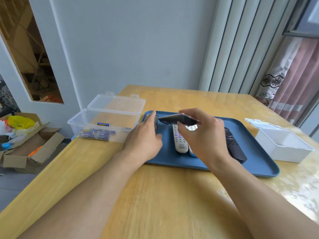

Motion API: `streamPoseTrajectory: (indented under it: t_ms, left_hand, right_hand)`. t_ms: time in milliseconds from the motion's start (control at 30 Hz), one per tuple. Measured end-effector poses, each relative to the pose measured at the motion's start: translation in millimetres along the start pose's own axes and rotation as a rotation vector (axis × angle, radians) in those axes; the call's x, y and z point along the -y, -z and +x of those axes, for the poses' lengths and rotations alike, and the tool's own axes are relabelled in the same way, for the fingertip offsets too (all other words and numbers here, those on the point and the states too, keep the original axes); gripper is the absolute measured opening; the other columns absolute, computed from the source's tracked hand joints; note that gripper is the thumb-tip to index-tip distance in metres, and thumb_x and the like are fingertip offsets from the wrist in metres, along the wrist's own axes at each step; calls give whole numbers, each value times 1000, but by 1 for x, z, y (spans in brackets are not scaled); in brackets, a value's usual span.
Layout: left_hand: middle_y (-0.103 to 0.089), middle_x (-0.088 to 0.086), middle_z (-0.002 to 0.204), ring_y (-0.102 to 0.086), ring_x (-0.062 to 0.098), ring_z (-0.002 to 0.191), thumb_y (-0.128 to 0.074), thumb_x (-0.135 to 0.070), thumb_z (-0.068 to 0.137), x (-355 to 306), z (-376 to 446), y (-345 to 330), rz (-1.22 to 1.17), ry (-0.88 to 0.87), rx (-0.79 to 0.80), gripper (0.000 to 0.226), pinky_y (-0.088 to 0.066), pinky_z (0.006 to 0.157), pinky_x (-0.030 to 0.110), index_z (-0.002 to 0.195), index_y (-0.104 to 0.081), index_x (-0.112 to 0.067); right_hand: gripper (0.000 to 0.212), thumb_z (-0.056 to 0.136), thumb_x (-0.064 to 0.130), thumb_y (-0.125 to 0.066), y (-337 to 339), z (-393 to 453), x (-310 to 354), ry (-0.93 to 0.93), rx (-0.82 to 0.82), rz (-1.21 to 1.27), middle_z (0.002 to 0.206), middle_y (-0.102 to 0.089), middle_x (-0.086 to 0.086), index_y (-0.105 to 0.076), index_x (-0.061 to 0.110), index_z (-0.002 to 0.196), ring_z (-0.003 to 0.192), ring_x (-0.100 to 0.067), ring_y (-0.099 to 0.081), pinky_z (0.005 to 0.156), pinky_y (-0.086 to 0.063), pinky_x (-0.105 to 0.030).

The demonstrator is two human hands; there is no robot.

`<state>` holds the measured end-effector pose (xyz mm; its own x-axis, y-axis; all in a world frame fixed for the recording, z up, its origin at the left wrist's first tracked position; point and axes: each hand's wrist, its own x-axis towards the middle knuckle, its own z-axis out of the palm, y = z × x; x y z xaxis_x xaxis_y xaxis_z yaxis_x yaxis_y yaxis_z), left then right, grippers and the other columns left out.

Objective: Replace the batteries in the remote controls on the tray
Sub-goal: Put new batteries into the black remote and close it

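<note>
- Step in hand, as I judge it: picking one remote off the blue tray [255, 168] on the worktop.
- Right hand [203, 135] grasps a dark remote [177, 119], lifted in the grip.
- Left hand [146, 137], fingers straight, rests on another dark remote [156, 124] just left of the grip.
- Next move probably calls for turning it over for the battery cover; spare batteries [96, 133] lie in the clear box [82, 118] well left.

Under both hands the table [155, 195] is smooth pale wood. The tray [259, 163] looks matt blue plastic. Left of the left hand [145, 142] stands a clear glossy plastic box [82, 121].
</note>
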<state>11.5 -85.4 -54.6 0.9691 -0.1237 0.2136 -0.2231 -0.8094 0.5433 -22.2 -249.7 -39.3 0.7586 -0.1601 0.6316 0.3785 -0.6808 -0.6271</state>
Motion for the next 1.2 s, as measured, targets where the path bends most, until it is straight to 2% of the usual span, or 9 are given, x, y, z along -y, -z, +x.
streamPoseTrajectory:
  t_ms: [100, 233, 433, 533, 733, 867, 1000, 1133, 1200]
  left_hand:
    - [-54, 1, 148, -52, 29, 130, -53, -23, 97, 3, 1, 0, 74, 45, 63, 82, -46, 103, 44, 161, -2, -30]
    - [-51, 4, 150, -49, 29, 134, -51, -12, 95, 3, 1, 2, 13, 65, 89, 84, -45, 104, 47, 161, -1, -27]
    - [-48, 12, 151, -48, 30, 135, -45, -2, 91, 2, 2, 4, -49, 76, 103, 82, -46, 104, 47, 161, -8, -24]
    - [-48, 5, 153, -53, 27, 125, -44, 5, 87, 1, 3, 8, -82, 108, 84, 89, -55, 91, 45, 162, -7, -25]
    - [-53, 6, 147, -56, 24, 119, -43, 6, 89, 0, 3, 6, -90, 92, 65, 87, -56, 89, 45, 162, -9, -28]
    - [-54, 10, 146, -55, 26, 126, -41, 2, 92, 2, 3, 3, -82, 73, 43, 80, -48, 103, 43, 161, -15, -29]
    - [-53, 4, 148, -48, 24, 134, -48, -18, 102, 0, 1, 0, -62, 3, 15, 59, -44, 105, 39, 156, -31, -31]
    - [-43, -7, 157, -26, 15, 151, -56, -37, 101, -3, -1, -1, -15, -67, 25, 46, -27, 119, 35, 146, -50, -32]
    - [-43, -10, 157, -20, 13, 153, -56, -38, 101, -2, -1, -4, 3, -79, 67, 42, -20, 123, 37, 142, -56, -30]
  right_hand:
    - [25, 78, 17, -79, -3, -2, 2, 114, 65, -98, 91, -74, 15, -75, 28, 100, 87, -8, -67, 80, -53, -28]
    - [27, 76, 30, -84, -3, -4, 8, 234, 283, -233, 92, -72, 12, -74, 29, 101, 91, -14, -63, 78, -51, -36]
    - [32, 76, 35, -84, -11, -10, 10, 243, 467, -285, 97, -69, 11, -73, 33, 106, 93, -14, -58, 80, -47, -32]
    - [22, 79, 34, -80, -13, -11, 6, 189, 542, -283, 92, -69, 11, -73, 35, 100, 85, -12, -60, 75, -49, -29]
    - [14, 80, 35, -82, -14, -11, 4, 118, 585, -213, 84, -69, 13, -74, 31, 92, 79, -5, -60, 70, -46, -20]
    - [5, 91, 27, -71, -9, -5, 3, 27, 599, -82, 88, -74, 14, -76, 27, 94, 87, -5, -65, 83, -53, -29]
    - [29, 103, 22, -44, 3, 8, -5, 24, 393, -388, 110, -72, 9, -67, 34, 118, 105, -21, -64, 84, -52, -40]
    - [24, 102, 19, -42, 9, 7, -10, 20, 548, -682, 85, -60, 0, -64, 23, 93, 98, -33, -53, 76, -34, -37]
    - [26, 104, 24, -41, 7, 3, -9, 34, 619, -682, 95, -64, -1, -66, 27, 107, 108, -30, -53, 86, -33, -35]
